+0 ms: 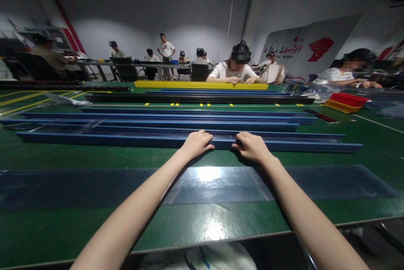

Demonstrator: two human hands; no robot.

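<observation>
Nearest me among several long strips lies a blue channel strip (101, 138), running left to right across the table. Both of my hands grip its near wall around the middle, a short gap apart. My left hand (199, 143) has its fingers curled over the edge with the thumb on the near face. In the same way my right hand (250, 146) is closed over the edge, its thumb at the front. Between my forearms and beyond them, a clear plastic film sheet (126, 186) lies flat on the table, reflecting the lamp light.
More blue strips (151, 120) lie just behind, then a black strip (202, 98) and a yellow strip (202, 85). A red and yellow bin (345, 102) and a phone-like dark slab (322, 116) sit at right on the green table (176, 223). A co-worker (235, 66) sits opposite.
</observation>
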